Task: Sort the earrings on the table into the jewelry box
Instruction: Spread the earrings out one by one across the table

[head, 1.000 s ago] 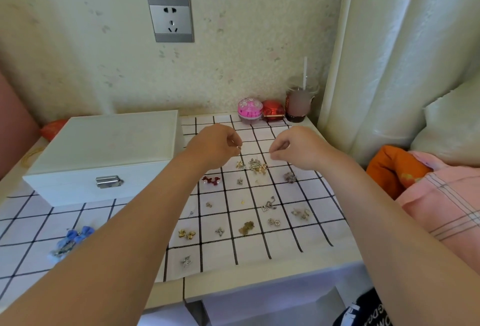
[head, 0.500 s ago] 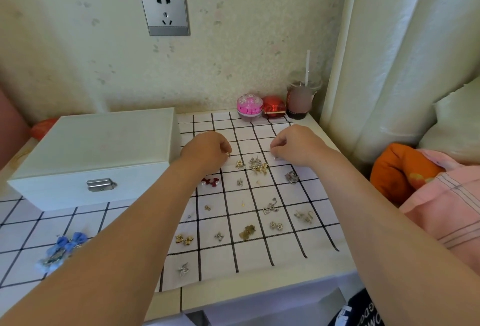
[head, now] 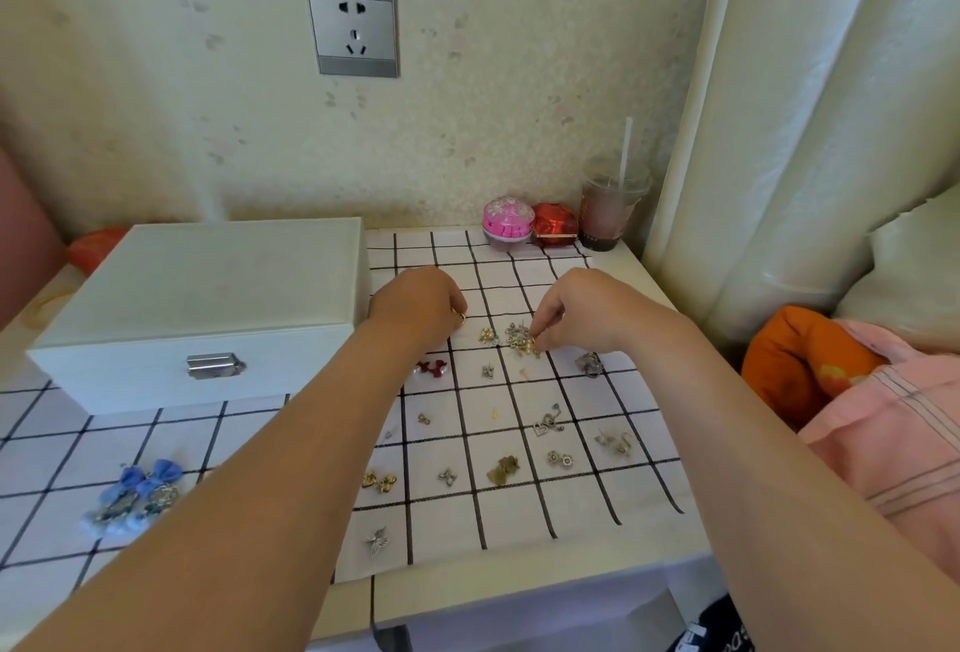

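**Q:** Head view: where are the hands and the earrings?

**A:** Both hands reach over a checked cloth (head: 582, 511) on the table (head: 519, 591). The left hand (head: 421, 308) is curled, thumb and finger pinching a gold earring (head: 461, 318). The right hand (head: 582, 308) has its fingertips (head: 544, 333) down in a pile (head: 511, 335) of small earrings. Whether it has one pinched, I cannot tell. Scattered earrings (head: 503, 469) lie in the squares nearer the person. The box (head: 208, 298) sits to the left, lid closed, latch (head: 215, 367) facing front.

**Q:** What might go wrong?

**A:** Probably a snag. Pieces in the pile touch, so lifting one could drag others along. The closed lid needs a free hand, and the pinched earring could slip then. Either forearm, passing low over the scattered pairs, could sweep them.

**Q:** And room to move?

**A:** The cloth's front hem lies near the table edge, and a butterfly earring (head: 377, 541) sits closest to it. A cup (head: 613, 204), a pink pot (head: 508, 222) and a red pot (head: 556, 224) stand at the back, apart from the hands, with bare squares between. The left hand is just beside the box.
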The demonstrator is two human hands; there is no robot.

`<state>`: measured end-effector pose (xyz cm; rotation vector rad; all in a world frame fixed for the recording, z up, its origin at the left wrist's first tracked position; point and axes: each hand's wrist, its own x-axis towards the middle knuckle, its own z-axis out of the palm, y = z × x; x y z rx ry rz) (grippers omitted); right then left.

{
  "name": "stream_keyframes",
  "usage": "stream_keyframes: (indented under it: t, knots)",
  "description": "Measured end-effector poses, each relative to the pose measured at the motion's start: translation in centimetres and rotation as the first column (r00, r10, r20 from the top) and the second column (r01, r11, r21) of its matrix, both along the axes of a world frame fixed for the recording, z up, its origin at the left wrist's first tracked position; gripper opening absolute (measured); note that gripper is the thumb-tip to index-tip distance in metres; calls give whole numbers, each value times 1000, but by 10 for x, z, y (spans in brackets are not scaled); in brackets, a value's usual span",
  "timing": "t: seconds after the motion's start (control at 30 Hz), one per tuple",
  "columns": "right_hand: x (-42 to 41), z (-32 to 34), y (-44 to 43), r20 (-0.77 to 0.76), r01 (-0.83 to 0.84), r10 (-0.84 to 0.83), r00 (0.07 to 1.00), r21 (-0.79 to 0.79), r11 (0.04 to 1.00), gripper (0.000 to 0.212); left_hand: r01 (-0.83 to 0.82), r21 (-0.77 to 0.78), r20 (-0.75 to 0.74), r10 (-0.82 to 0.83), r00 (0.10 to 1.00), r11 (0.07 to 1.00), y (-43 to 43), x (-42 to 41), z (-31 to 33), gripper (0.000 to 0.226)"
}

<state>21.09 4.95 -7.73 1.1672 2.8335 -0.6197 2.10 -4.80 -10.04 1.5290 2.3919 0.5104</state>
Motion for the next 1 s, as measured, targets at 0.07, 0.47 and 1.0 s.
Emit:
stream_keyframes:
  t: [0.07,0.47,1.0]
  knots:
    - [0,1,0,10,-9,9,1000,12,1000,7,7,-3,-6,-7,1000,1000,-1,0,1,16]
    - [-55,-13,-16,-181,60,-27,983,180,982,18,-1,35,-25,2,1000,999,-2,-1,-6,26]
    - [-31,11,-9,-182,-26,4,983,-119,993,17,82,34,-73,-79,994,996,0,1,-7,34]
